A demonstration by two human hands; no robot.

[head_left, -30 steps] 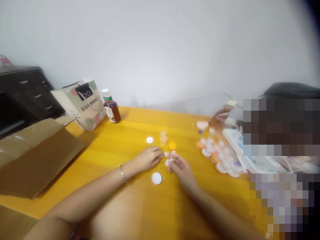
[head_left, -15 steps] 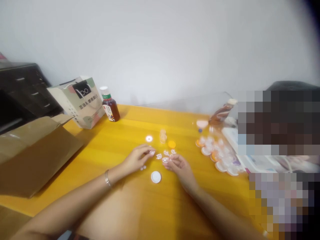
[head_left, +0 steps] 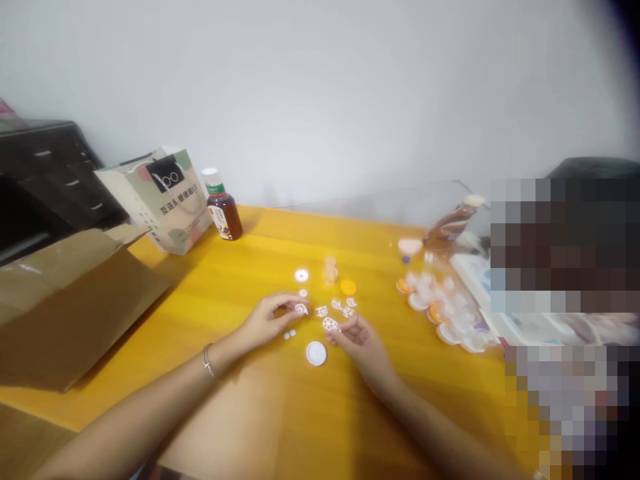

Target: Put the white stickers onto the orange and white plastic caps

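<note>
My left hand (head_left: 274, 319) pinches a small white openwork plastic piece (head_left: 301, 309) between thumb and fingers. Opposite it, my right hand (head_left: 361, 339) grips a larger white openwork piece (head_left: 330, 324), round with spoke-like cutouts. Between and beyond the hands lie several more such pieces, among them a white cutout piece (head_left: 321, 311). A round white lid-like disc (head_left: 316, 353) rests on the table nearer to me. Beside my left thumb are small white discs (head_left: 290, 334). Farther back are a white ring (head_left: 301, 275), an orange disc (head_left: 348, 287) and clear small cups (head_left: 330, 271).
On the yellow table (head_left: 270, 247), a cardboard box (head_left: 100, 307) stands left, with a paper bag (head_left: 175, 207) and a dark bottle (head_left: 225, 210) behind. Clear containers (head_left: 445, 310) cluster at right, near a tilted brown bottle (head_left: 453, 223). A blurred-out person (head_left: 565, 267) is beyond them.
My left hand has drawn back to the left from the middle pieces and now holds a white piece, uncovering the small discs. My right hand has lifted its piece slightly apart from the others.
</note>
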